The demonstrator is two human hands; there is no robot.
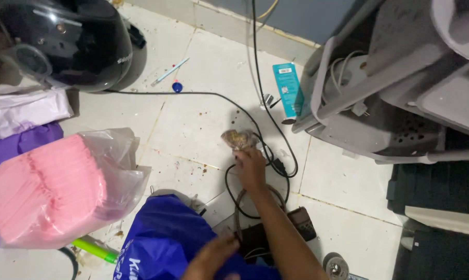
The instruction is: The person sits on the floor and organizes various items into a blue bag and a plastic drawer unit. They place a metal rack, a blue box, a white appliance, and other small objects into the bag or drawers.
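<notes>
On the tiled floor (208,119), a small crumpled clear bag (238,138) with brownish contents is pinched by the right hand (250,167), its fingers closed on the bag's lower edge; what the bag contains cannot be made out. The right arm is stretched forward over black cables (255,122). The left hand (209,257) is blurred and cut off at the lower edge, resting on blue cloth (164,238); whether it is clenched or loose cannot be told. A pink stack in plastic (53,186) is seen at left.
</notes>
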